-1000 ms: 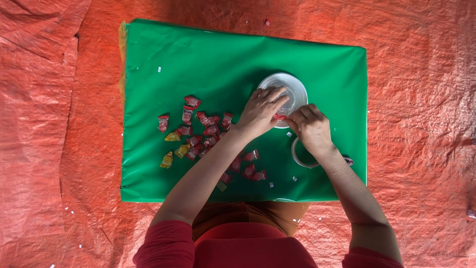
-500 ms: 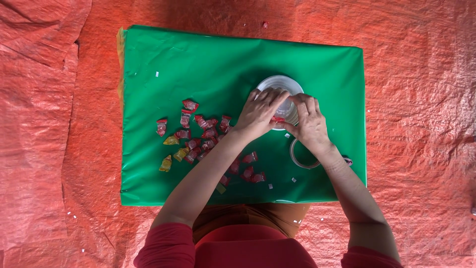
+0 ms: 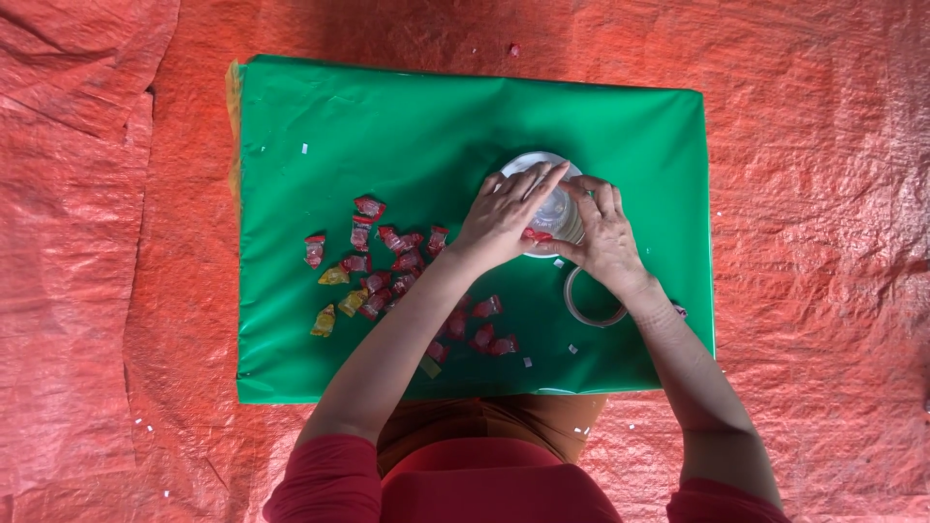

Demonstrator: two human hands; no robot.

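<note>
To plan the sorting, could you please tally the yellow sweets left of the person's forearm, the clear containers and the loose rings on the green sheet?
Yellow sweets: 3
Clear container: 1
Loose ring: 1
Total: 5

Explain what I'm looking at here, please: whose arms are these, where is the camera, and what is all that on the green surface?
No machine here: these are a person's two bare arms, filmed by a camera worn on their head, looking straight down. The green surface is a low covered board lying on an orange tarp. The left hand and the right hand both close around a clear round container, which stands on a white plate or lid. A red sweet seems to lie inside it. Scattered wrapped sweets, mostly red with a few yellow, lie to the left. A clear ring, perhaps tape, lies by the right wrist.
</note>
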